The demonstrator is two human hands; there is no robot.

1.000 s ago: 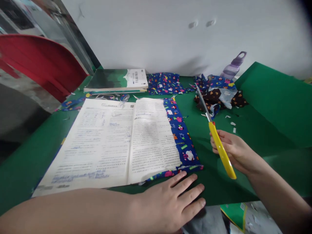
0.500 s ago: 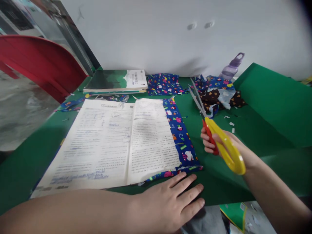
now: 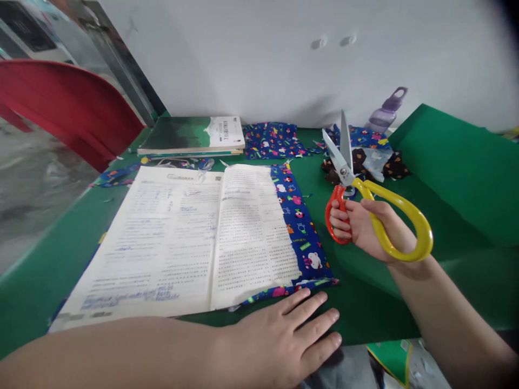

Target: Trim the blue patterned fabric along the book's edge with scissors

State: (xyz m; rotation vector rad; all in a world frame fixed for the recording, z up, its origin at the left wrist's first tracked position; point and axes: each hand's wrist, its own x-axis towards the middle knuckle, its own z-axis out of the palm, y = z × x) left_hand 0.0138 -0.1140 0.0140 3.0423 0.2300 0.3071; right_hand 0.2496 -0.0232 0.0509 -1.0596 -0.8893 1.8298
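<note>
Scissors [image 3: 344, 175] with one red and one yellow handle are in my right hand [image 3: 367, 227], raised to the right of the book. Their blades point away from me and stand slightly apart. My left hand [image 3: 284, 337] lies flat at the table's front edge, fingers spread, close to the book's lower right corner. Before me lies the open book [image 3: 174, 243], its pages printed and partly marked in pen. Blue patterned fabric [image 3: 302, 229] runs along the right page's edge, and a narrow folded strip of it covers part of the bottom edge.
Stacked books [image 3: 190, 132] stand at the back left, beside a blue fabric piece [image 3: 271, 140]. Fabric scraps [image 3: 373, 156] and a purple bottle [image 3: 383, 116] are at the back right. A green panel [image 3: 458, 173] rises on the right; a red chair [image 3: 68, 102] stands left.
My right hand has turned the scissors: the blades now point more upright and the handles are spread wider. My left hand and the book have stayed in place.
</note>
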